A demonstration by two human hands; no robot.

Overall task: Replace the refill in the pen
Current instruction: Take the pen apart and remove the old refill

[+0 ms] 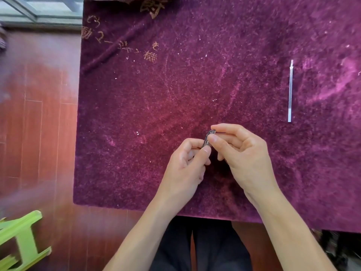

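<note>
The table is covered by a purple pile cloth. One clear refill is laid on it, beyond and well to the right of the fingers, its tip pointed away. Gold characters are stitched far beyond the fingers to their left. White specks are scattered just beyond them.

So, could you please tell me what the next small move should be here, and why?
Probably pull the small grey pen apart: the left hand and right hand both pinch it, while the thin clear refill lies untouched on the purple cloth to their right.
</note>
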